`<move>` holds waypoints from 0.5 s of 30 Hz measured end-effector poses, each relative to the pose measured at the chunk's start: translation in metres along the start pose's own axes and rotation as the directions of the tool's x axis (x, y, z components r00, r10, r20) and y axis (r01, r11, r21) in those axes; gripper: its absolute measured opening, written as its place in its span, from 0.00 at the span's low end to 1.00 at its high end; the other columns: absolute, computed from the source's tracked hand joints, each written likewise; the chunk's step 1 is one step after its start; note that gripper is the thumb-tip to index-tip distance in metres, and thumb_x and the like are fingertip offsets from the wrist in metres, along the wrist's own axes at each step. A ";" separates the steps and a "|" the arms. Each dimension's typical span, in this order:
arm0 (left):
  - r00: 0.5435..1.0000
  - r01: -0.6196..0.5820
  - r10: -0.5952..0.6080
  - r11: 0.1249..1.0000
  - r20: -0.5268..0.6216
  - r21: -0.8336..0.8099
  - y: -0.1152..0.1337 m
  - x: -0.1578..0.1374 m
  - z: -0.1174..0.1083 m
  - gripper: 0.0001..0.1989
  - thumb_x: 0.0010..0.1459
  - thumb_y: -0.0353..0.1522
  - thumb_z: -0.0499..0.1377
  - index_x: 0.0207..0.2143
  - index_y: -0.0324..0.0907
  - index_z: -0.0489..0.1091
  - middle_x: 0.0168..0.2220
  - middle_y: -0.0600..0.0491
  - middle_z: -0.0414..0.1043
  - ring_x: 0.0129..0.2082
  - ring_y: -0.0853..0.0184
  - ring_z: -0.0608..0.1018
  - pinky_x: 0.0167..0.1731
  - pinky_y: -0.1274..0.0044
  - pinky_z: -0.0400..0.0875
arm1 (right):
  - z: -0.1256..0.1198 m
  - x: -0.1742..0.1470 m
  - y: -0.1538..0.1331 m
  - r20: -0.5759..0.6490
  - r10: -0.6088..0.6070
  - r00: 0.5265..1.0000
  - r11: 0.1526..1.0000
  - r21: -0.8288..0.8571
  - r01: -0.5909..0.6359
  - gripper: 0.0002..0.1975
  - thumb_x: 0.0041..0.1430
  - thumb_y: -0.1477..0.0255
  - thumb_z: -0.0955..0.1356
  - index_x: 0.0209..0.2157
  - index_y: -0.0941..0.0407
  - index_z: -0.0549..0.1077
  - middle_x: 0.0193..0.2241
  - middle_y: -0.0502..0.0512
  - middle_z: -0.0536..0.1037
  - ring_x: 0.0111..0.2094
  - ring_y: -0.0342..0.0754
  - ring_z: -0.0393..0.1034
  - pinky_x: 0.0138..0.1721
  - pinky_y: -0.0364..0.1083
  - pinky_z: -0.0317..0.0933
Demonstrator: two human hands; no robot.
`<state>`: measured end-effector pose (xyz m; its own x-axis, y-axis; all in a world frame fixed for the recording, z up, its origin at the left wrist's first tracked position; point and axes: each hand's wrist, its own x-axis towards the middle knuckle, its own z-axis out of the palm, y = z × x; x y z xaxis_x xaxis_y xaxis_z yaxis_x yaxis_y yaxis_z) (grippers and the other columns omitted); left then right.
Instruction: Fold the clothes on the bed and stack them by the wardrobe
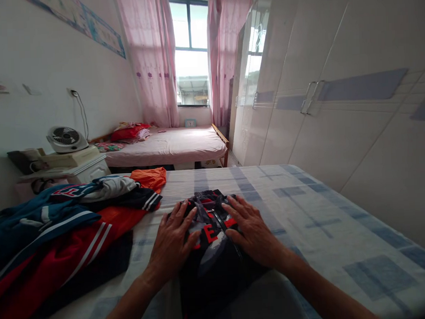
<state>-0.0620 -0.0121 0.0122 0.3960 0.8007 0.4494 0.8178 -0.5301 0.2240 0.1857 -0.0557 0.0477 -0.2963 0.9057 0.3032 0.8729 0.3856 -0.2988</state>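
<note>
A dark zip-up jacket (212,259) with red letters and grey patches lies folded on the bed, its collar end away from me. My left hand (176,235) rests flat on the jacket's left side, fingers spread. On the other side of the zipper, my right hand (250,232) also lies flat, its fingers stretched out toward the collar. Neither hand grips the cloth. The jacket's near end falls in shadow and its lower edge is hard to make out.
A heap of clothes (82,229) in teal, red and orange covers the bed's left side. The checked bedsheet (327,239) runs right toward a white wardrobe (312,142). Beyond are a second bed (184,149) and a fan (67,139) on a cabinet.
</note>
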 end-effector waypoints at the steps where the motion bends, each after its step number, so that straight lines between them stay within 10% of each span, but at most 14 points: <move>1: 0.998 0.013 -0.016 0.999 0.068 0.038 -0.004 -0.002 0.007 0.26 0.62 0.43 0.47 0.60 0.45 0.57 0.64 0.47 0.52 0.64 0.54 0.54 0.59 0.55 0.51 | 0.009 0.008 0.000 0.101 0.006 0.995 0.999 0.038 -0.010 0.28 0.63 0.57 0.57 0.62 0.51 0.55 0.64 0.54 0.51 0.65 0.54 0.38 0.63 0.59 0.37; 4: 0.983 0.081 -0.096 0.992 0.156 0.100 -0.021 -0.010 0.028 0.26 0.63 0.41 0.45 0.59 0.38 0.59 0.62 0.45 0.57 0.63 0.55 0.57 0.58 0.57 0.56 | 0.030 0.022 0.009 0.297 0.000 0.955 0.983 0.173 -0.053 0.29 0.63 0.55 0.55 0.61 0.54 0.59 0.63 0.57 0.56 0.64 0.55 0.43 0.62 0.59 0.39; 7: 0.984 0.102 -0.113 0.991 0.135 0.090 -0.032 -0.014 0.036 0.26 0.63 0.41 0.44 0.59 0.39 0.60 0.62 0.47 0.57 0.63 0.55 0.57 0.58 0.57 0.56 | 0.034 0.026 0.028 0.106 0.133 0.985 0.934 0.318 -0.161 0.25 0.61 0.60 0.60 0.57 0.55 0.64 0.62 0.57 0.57 0.64 0.54 0.45 0.62 0.55 0.38; 11: 0.992 0.096 -0.096 0.995 0.077 0.007 -0.038 -0.015 0.039 0.26 0.62 0.42 0.44 0.57 0.38 0.62 0.60 0.46 0.60 0.61 0.56 0.61 0.58 0.59 0.58 | 0.024 0.027 0.057 0.121 0.539 0.833 0.616 0.619 -0.488 0.26 0.54 0.67 0.66 0.54 0.60 0.65 0.57 0.64 0.63 0.60 0.57 0.52 0.60 0.53 0.46; 15: 0.998 0.062 -0.061 0.997 0.014 -0.044 -0.043 -0.015 0.043 0.27 0.61 0.43 0.46 0.56 0.37 0.64 0.59 0.45 0.62 0.60 0.57 0.62 0.58 0.61 0.59 | 0.017 0.036 0.072 0.415 0.470 0.779 0.394 0.691 -0.606 0.18 0.54 0.61 0.67 0.39 0.61 0.73 0.37 0.59 0.77 0.38 0.51 0.72 0.40 0.47 0.65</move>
<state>-0.0845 0.0109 -0.0415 0.3510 0.8356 0.4226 0.8215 -0.4914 0.2894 0.2315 0.0080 0.0218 0.0180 0.9599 -0.2797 0.2555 -0.2749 -0.9269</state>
